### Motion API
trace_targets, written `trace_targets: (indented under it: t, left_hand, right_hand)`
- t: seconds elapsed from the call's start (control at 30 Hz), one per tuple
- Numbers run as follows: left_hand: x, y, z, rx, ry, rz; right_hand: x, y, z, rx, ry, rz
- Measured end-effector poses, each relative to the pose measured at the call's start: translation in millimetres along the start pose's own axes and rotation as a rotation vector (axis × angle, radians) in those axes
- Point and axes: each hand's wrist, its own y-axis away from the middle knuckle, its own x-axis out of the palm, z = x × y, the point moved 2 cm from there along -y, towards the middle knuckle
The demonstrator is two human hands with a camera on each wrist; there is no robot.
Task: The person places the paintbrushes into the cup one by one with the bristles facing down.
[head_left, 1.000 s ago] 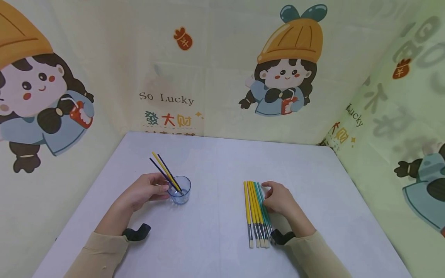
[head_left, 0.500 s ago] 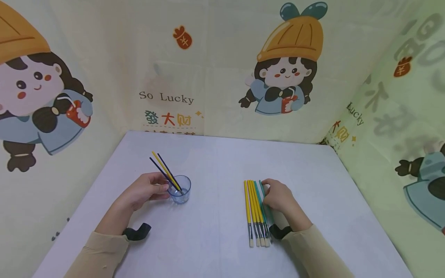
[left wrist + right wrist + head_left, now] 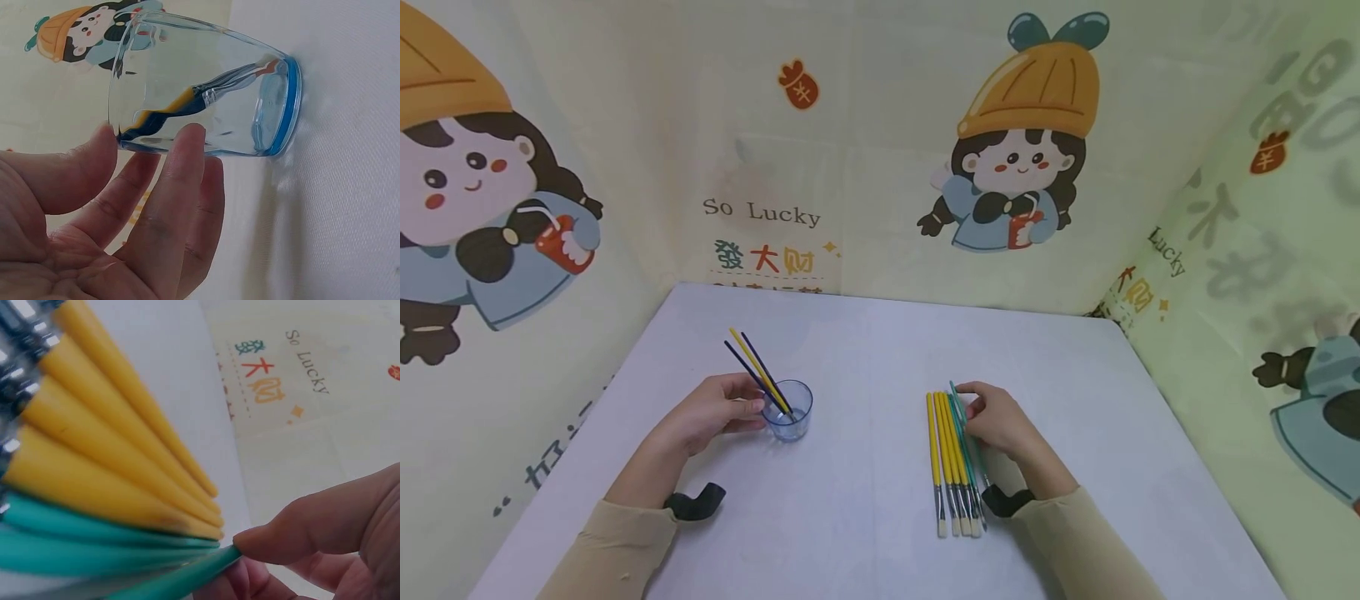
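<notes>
Three brushes (image 3: 757,367) stood already in the glass (image 3: 797,426) at left, which the left hand (image 3: 722,407) held, while the right hand (image 3: 996,418) pinched a green brush (image 3: 187,575) beside the remaining brushes (image 3: 950,442) on the right tabletop (image 3: 865,508)

Between the clear, blue-tinted glass cup (image 3: 801,419) and the row of slim yellow- and teal-handled paintbrushes (image 3: 953,454), bare white tabletop (image 3: 868,450) gives me a broad lane. That row lies just left of my bare right hand (image 3: 1000,423), between it and the lane. My left hand (image 3: 711,410) blocks the cup's left side, where two dark handles (image 3: 740,359) and a yellow handle (image 3: 750,360) overhang the rim; its right side is open.
</notes>
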Motion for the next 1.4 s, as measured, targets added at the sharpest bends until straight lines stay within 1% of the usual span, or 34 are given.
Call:
trace_targets:
  t: [0.17, 0.43, 0.7, 0.87, 1.1, 1.4]
  left_hand:
    - [0.8, -0.8, 0.5, -0.003, -0.001, -0.001]
    - [1.4, -1.0, 2.4, -0.006, -0.003, -0.010]
    - [1.8, -1.6, 2.5, -0.002, -0.012, -0.008]
    - [1.6, -1.1, 1.7, -0.005, -0.013, -0.010]
    - [1.5, -1.3, 1.3, -0.002, -0.008, -0.006]
    - [0.4, -1.3, 1.2, -0.012, -0.005, -0.005]
  right_hand:
    - [-0.9, -4.4, 9.1, -0.028, -0.089, 0.012]
    - [-2.1, -12.8, 24.4, -0.073, -0.169, 0.020]
    - [-0.3, -18.8, 35.8, -0.179, -0.264, 0.020]
    - [1.5, -22.3, 44.1, -0.227, -0.311, 0.023]
    - [5.0, -26.9, 54.1, -0.291, -0.374, -0.013]
    - [7.2, -28.4, 71.9, -0.372, -0.459, -0.034]
